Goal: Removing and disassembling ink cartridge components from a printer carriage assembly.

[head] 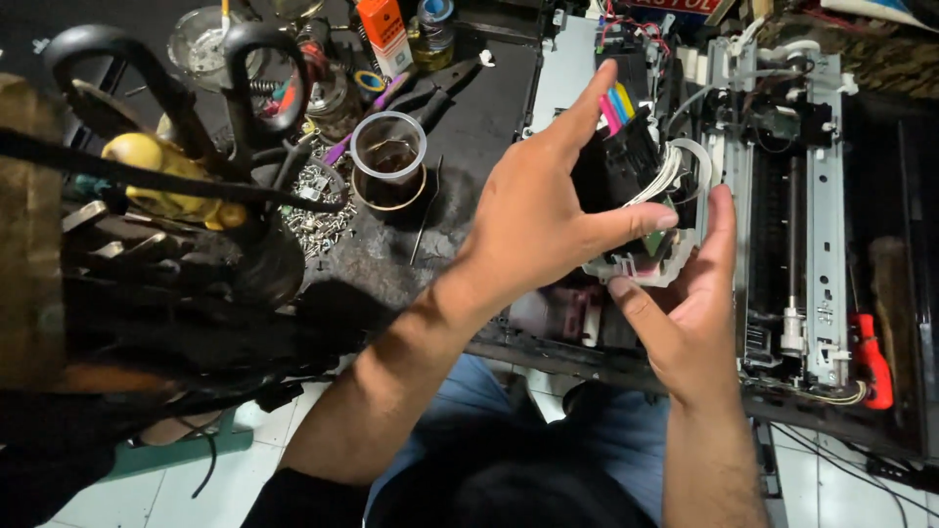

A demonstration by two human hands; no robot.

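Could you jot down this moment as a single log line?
left hand: grips printer cartridge carriage | right hand: supports it from below | beside: opened printer frame | bench: clear cup, loose screws

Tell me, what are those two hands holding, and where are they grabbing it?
Both hands hold a black printer cartridge carriage. The left hand pinches its lower front edge with the thumb; the right hand cups its grey underside.

Our two bare forearms rise from the lower edge and converge at centre. Our left hand (533,210) lies palm down, index finger stretched up and away, thumb pressed rightward in a pinching grip. Our right hand (685,303) stands below it, palm turned inward, fingers upright, thumb angled up toward the left thumb.
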